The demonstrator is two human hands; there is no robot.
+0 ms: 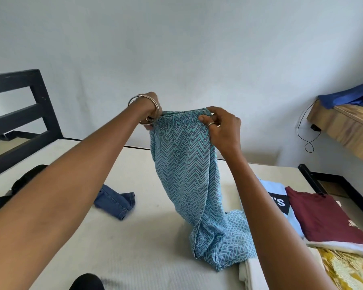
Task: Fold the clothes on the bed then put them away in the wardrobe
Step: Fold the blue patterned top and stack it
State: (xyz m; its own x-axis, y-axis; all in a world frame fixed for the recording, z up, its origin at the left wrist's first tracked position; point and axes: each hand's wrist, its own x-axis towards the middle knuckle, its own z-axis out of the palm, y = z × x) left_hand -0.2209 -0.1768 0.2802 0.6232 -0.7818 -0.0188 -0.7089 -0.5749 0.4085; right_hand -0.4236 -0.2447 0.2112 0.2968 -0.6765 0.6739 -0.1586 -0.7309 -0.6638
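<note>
I hold up a pair of light blue zigzag-patterned trousers (187, 168) by the elastic waistband above the white bed (134, 237). My left hand (150, 109), with bangles on the wrist, grips the left end of the waistband. My right hand (220, 126), wearing a ring, pinches the right end. The trouser legs hang down and bunch up on the mattress. Blue jeans (115, 200) lie crumpled at the left. A folded maroon shirt (321, 218) and a folded light blue shirt (279, 204) with a black logo lie at the right.
A dark garment (27, 178) lies at the bed's left edge by the black bed frame (25, 114). White folded cloth (252, 273) and a yellow floral fabric (348, 271) sit at the lower right. A wooden shelf (344, 126) with blue cloth and a dangling cable is at the right wall.
</note>
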